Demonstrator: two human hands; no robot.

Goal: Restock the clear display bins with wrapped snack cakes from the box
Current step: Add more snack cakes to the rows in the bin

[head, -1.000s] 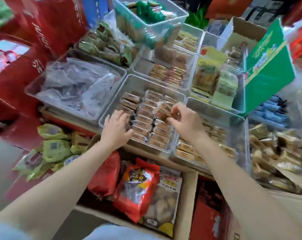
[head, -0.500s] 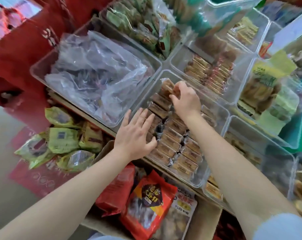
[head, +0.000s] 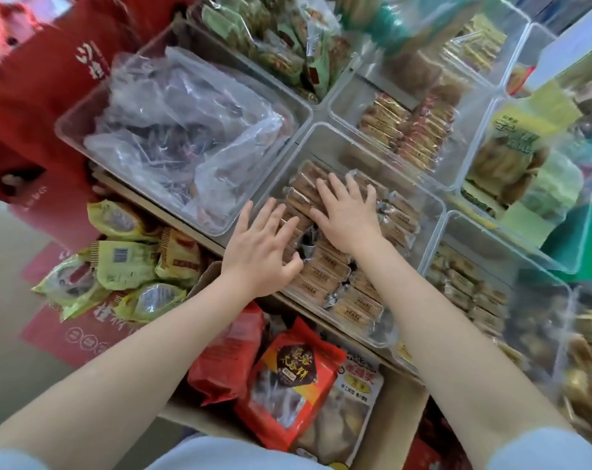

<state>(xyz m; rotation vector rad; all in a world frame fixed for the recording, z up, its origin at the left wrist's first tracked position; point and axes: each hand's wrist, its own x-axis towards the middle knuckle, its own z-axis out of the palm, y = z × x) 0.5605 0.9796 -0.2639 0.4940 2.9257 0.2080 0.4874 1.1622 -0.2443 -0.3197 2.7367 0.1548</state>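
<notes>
A red and orange snack bag (head: 289,381) with dark lettering lay at six o'clock, touching a plain red bag (head: 228,354) on its nine o'clock side and partly covering a pale packet of cookies (head: 342,418) toward four o'clock. A cluster of yellow-green pouches (head: 125,269) sat at eight o'clock on a red printed sheet (head: 67,334). A red carton (head: 40,96) with white characters filled the ten o'clock corner. A green box (head: 586,232) stood at three o'clock, its upper part blurred.
</notes>
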